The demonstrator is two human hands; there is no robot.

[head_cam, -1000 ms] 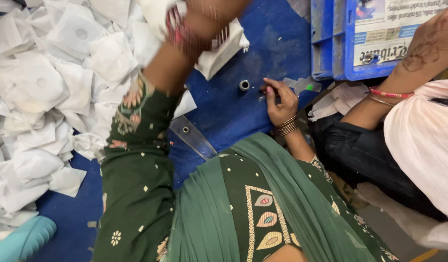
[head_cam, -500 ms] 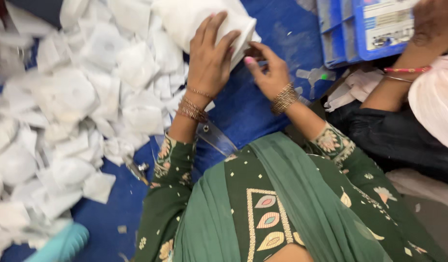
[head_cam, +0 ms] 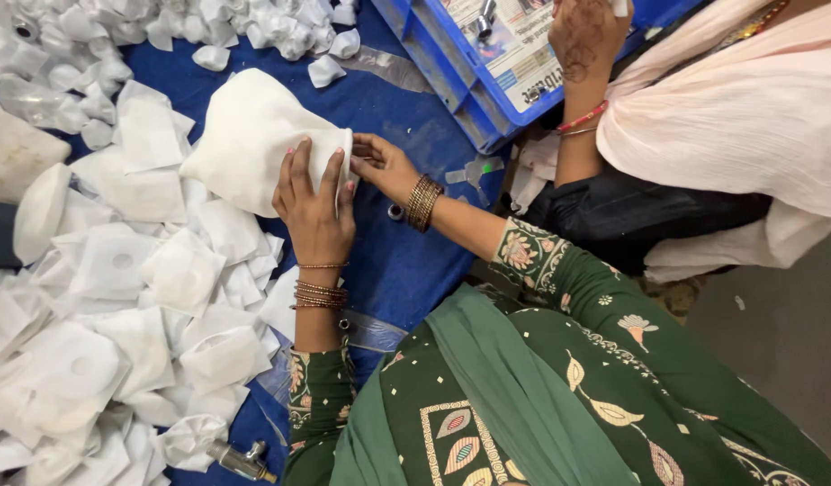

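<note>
My left hand (head_cam: 314, 205) lies flat on a thick stack of white foam pouches (head_cam: 253, 142), holding its near end down on the blue sheet (head_cam: 393, 261). My right hand (head_cam: 379, 164) pinches the edge of the same stack, fingertips next to my left hand's fingers. A small metal ring fitting (head_cam: 395, 212) lies on the sheet just under my right wrist. Both wrists carry bangles, and my sleeves are dark green with a printed pattern.
Loose white pouches (head_cam: 118, 297) cover the sheet to the left. A metal tap fitting (head_cam: 240, 461) lies at the bottom left. At the top stands a blue crate (head_cam: 451, 72) lined with newspaper. Another person in pale pink (head_cam: 721, 117) sits at the right, a hand (head_cam: 584, 36) in the crate.
The view has shifted lower and closer. My left hand came down from the pile and now presses on the pouch stack. My right hand has moved from the sheet to the stack's edge.
</note>
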